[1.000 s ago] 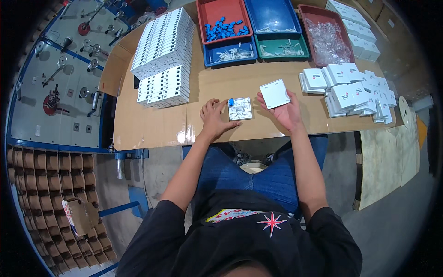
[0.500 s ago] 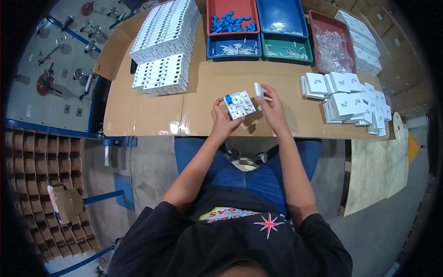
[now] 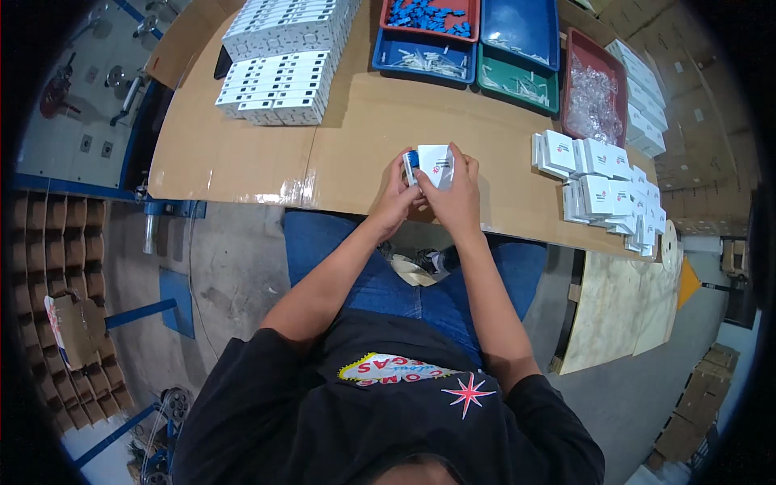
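Note:
In front of me, just above the near part of the cardboard-covered table, my two hands bring two white square pieces close together. My left hand (image 3: 394, 200) grips a shallow white housing (image 3: 408, 171), turned on edge, with a blue connector (image 3: 412, 158) at its upper corner. A flat white cover (image 3: 436, 164) with small printing on its face is pinched in my right hand (image 3: 457, 192), thumb across the front and fingers behind. Cover and housing stand side by side; whether they touch is unclear. The housing's inside is mostly hidden.
Stacked white units (image 3: 275, 89) stand at the left; a loose pile of white units (image 3: 602, 190) lies at the right. Behind are a red tray (image 3: 475, 18) of blue connectors, blue (image 3: 420, 74) and green (image 3: 517, 99) trays of white parts, and a dark-red tray (image 3: 568, 52) of clear plastic pieces.
My right hand has moved left and turned the cover so its printed face shows. The housing has tipped from face-up onto its edge in my left hand. The head view has shifted.

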Available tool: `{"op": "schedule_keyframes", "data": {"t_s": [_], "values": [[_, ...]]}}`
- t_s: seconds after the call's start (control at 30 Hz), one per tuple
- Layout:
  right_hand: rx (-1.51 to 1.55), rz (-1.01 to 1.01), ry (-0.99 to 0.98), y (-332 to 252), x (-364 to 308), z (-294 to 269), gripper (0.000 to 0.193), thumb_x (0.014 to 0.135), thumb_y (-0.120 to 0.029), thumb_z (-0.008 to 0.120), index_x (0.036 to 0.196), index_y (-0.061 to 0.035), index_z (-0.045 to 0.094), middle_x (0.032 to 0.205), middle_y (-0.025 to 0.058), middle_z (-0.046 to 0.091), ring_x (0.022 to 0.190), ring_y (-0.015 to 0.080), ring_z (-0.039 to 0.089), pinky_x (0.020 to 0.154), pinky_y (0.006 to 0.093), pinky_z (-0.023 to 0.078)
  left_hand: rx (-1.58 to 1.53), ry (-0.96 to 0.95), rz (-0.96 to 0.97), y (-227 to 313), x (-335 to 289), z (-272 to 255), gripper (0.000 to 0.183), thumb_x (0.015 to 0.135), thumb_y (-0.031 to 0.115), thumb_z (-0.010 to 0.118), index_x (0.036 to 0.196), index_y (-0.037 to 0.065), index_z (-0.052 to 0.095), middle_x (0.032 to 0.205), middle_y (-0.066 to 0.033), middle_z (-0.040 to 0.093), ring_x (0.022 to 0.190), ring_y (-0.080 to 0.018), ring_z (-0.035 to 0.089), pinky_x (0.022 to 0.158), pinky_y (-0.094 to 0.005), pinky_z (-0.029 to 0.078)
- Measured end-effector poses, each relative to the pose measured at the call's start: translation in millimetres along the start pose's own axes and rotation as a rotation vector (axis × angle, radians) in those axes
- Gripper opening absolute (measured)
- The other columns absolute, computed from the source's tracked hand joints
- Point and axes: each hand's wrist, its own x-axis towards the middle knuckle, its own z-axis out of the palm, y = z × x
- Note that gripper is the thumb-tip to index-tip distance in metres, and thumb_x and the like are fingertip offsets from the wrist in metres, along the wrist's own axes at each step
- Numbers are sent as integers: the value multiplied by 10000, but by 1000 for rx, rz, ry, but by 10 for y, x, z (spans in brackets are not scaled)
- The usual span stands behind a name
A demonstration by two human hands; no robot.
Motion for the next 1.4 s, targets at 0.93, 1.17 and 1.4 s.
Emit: {"op": "schedule_keyframes", "data": {"t_s": [0.93, 1.17, 1.4], "values": [[-88, -65, 296, 812, 174, -22, 731, 791, -190, 812, 1423, -57, 468, 1370, 197, 442, 1263, 403, 501, 1052, 457, 447, -201, 129, 20, -13, 64, -65, 319, 1074, 285, 548, 1284, 46, 583, 1109, -36, 687, 978, -122, 708, 811, -292, 596], [-94, -54, 295, 860, 197, 8, 736, 771, -199, 815, 1415, -68, 484, 1363, 209, 455, 1245, 421, 508, 1049, 479, 445, -170, 107, 50, -49, 87, -87, 296, 1084, 267, 530, 1279, 48, 569, 1126, -36, 676, 1015, -129, 699, 869, -310, 586], [-83, -56, 307, 883, 206, 1, 713, 774, -227, 814, 1397, -70, 503, 1375, 213, 455, 1254, 424, 498, 1070, 494, 417, -146, 131, 55, -81, 97, -73, 300, 1086, 271, 521, 1291, 55, 559, 1144, -38, 665, 1048, -129, 682, 908, -313, 569]]}}
